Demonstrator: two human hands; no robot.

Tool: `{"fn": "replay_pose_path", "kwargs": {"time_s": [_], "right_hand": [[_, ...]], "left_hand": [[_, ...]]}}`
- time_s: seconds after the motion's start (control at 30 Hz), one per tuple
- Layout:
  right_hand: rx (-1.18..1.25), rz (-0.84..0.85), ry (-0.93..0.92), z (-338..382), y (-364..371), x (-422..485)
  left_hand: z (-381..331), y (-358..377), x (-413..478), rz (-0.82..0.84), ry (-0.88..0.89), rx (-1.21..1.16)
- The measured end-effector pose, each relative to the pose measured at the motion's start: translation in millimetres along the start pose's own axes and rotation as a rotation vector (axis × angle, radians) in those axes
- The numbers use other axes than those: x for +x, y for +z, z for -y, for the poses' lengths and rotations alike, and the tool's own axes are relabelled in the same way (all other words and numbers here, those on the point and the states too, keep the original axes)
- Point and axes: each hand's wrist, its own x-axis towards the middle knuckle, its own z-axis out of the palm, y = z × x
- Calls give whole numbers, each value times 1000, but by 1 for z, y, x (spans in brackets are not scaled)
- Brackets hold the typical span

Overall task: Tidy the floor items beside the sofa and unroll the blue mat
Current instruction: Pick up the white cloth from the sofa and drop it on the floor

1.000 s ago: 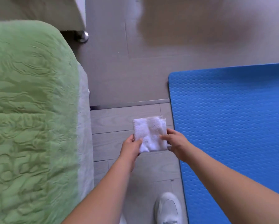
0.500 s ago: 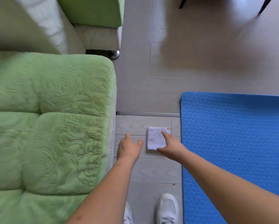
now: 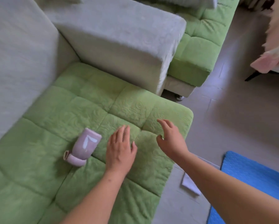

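The blue mat (image 3: 255, 172) lies flat on the floor at the lower right, partly hidden by my right forearm. A folded white cloth (image 3: 189, 183) rests on the floor between the mat and the sofa, half covered by that forearm. Both hands hover over the green sofa seat (image 3: 62, 175). My left hand (image 3: 121, 147) is open, palm down, just right of a rolled lilac item (image 3: 83, 147) lying on the seat. My right hand (image 3: 171, 139) is open with fingers spread near the seat's front corner. Neither hand holds anything.
Pale grey backrest cushions (image 3: 116, 34) rise behind the seat. A second green sofa section (image 3: 198, 46) stands beyond, on a chrome foot. At the upper right a pink fluffy throw (image 3: 276, 44) hangs over a dark-legged piece of furniture. Grey tiled floor (image 3: 232, 118) lies between.
The white cloth was held in both hands, then laid on the floor and let go. Both hands have since risen over the sofa seat, and the view has swung left.
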Motion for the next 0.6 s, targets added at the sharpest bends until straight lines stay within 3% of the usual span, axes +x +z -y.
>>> {"fn": "replay_pose_path", "kwargs": {"time_s": [0.17, 0.3, 0.43, 0.6], "right_hand": [[-44, 165, -183, 75, 60, 7], [-71, 275, -272, 111, 105, 8], [-76, 308, -346, 130, 136, 11], [116, 275, -193, 130, 138, 14]], "left_hand": [[112, -28, -15, 60, -356, 106], [160, -18, -29, 159, -578, -37], [175, -1, -36, 177, -579, -77], [159, -1, -36, 11, -501, -209]]}}
